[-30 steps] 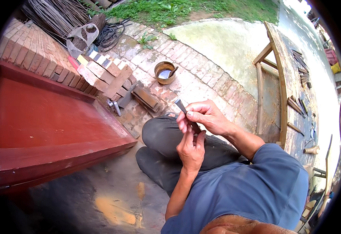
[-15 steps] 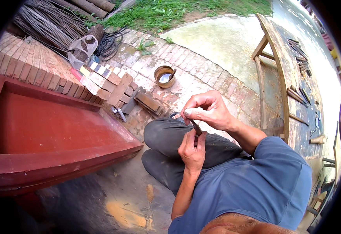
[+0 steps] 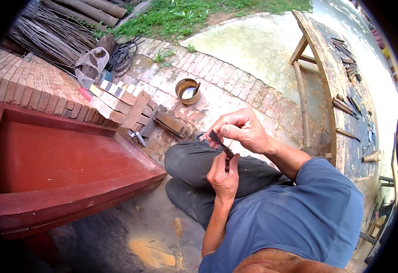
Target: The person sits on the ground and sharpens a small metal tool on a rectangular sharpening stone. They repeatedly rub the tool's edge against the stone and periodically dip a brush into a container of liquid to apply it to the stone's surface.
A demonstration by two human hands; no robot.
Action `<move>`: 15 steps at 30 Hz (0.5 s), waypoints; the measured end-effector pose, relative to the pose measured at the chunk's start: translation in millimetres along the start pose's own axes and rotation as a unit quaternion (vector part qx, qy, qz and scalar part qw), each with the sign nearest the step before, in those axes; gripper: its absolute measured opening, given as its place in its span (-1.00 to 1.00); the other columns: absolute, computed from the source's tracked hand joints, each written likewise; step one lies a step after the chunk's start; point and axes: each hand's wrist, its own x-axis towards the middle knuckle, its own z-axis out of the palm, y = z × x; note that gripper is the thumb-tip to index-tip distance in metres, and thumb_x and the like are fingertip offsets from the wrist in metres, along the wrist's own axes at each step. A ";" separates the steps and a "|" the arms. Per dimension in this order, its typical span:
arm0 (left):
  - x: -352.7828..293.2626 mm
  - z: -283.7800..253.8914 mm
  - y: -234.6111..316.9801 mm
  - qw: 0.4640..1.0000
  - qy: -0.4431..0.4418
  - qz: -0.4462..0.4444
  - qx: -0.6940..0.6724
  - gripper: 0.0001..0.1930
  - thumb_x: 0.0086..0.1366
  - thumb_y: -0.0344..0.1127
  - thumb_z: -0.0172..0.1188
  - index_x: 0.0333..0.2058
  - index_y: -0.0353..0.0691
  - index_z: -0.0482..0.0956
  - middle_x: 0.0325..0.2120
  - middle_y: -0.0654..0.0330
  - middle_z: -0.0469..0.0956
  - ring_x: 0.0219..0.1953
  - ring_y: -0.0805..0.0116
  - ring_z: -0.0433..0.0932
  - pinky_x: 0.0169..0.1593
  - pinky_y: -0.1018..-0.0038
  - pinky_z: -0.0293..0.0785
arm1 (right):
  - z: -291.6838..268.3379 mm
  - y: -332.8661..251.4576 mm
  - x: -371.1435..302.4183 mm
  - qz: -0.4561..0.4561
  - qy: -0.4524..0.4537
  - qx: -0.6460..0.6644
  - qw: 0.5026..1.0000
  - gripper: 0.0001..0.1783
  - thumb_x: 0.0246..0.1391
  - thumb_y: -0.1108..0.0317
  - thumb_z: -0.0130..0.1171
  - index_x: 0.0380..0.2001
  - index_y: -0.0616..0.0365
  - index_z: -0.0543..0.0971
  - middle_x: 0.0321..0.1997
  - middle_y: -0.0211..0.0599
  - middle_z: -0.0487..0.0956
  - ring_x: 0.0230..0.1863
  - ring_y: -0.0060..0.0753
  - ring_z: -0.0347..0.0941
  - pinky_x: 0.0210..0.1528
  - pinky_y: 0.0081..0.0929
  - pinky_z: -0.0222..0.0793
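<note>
My left hand [image 3: 223, 179] is closed in a pinch around the lower end of a dark, narrow, flat metal blade [image 3: 220, 144] with a squared upper end. Curled around that upper end is my right hand [image 3: 245, 130], with some fingertips behind the blade and the thumb close to its edge. The blade stands tilted over my knees [image 3: 190, 160], in dark trousers. Which right fingertips press on the metal is partly hidden.
Left of my knees stands a red wooden box-like piece [image 3: 53, 159]. Ahead are a dark block on a stand [image 3: 170, 123], stacked bricks [image 3: 117, 102] and a round pot [image 3: 179, 92] holding pale liquid. A workbench [image 3: 328, 86] with several hand tools [image 3: 344, 107] stands at right.
The blade's upper end now shows broad and flat beside my right fingers, where the thumb and fingertips covered it before. My right thumb has drawn back slightly; the left hand keeps its grip.
</note>
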 end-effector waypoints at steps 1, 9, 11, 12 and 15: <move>-0.2 0.9 -1.2 1.000 -0.001 0.002 0.000 -0.81 0.34 -0.35 0.44 -0.17 -0.30 0.66 -0.42 0.10 0.62 -0.50 0.20 0.62 -0.37 0.31 0.53 | -0.7 -0.6 -1.2 0.005 -0.002 -0.009 1.000 -0.74 0.41 0.33 0.26 -0.17 0.36 0.74 -0.28 -0.19 0.76 -0.24 -0.46 0.69 -0.12 -0.45 0.61; 1.1 4.6 -2.6 1.000 -0.019 -0.016 -0.007 -0.81 0.35 -0.34 0.44 -0.19 -0.31 0.65 -0.42 0.09 0.63 -0.50 0.20 0.63 -0.37 0.32 0.53 | -8.2 5.0 1.5 0.025 -0.014 0.007 1.000 -0.81 0.24 0.46 0.41 -0.16 0.38 0.75 -0.15 -0.07 0.77 -0.17 -0.40 0.73 0.00 -0.37 0.64; 0.9 4.8 -4.7 0.999 -0.025 -0.019 -0.010 -0.81 0.35 -0.35 0.44 -0.19 -0.31 0.65 -0.42 0.10 0.63 -0.50 0.21 0.63 -0.37 0.33 0.53 | -8.9 4.8 2.9 0.028 -0.014 0.012 0.999 -0.81 0.24 0.45 0.41 -0.16 0.39 0.74 -0.15 -0.07 0.77 -0.15 -0.39 0.72 0.01 -0.37 0.64; 1.0 5.0 -5.4 0.999 -0.028 -0.021 -0.012 -0.81 0.34 -0.35 0.44 -0.19 -0.31 0.65 -0.42 0.10 0.63 -0.50 0.22 0.63 -0.38 0.33 0.53 | -9.9 5.4 3.7 0.024 -0.017 0.010 1.000 -0.81 0.24 0.46 0.41 -0.16 0.39 0.74 -0.15 -0.07 0.77 -0.15 -0.38 0.72 0.01 -0.35 0.64; 4.1 8.0 -5.4 1.000 -0.012 0.008 -0.012 -0.83 0.39 -0.36 0.41 -0.24 -0.36 0.66 -0.49 0.18 0.67 -0.56 0.50 0.62 -0.43 0.51 0.51 | -14.6 10.7 5.5 0.012 -0.028 0.012 0.999 -0.82 0.23 0.48 0.40 -0.16 0.39 0.73 -0.16 -0.07 0.76 -0.13 -0.35 0.72 0.02 -0.31 0.64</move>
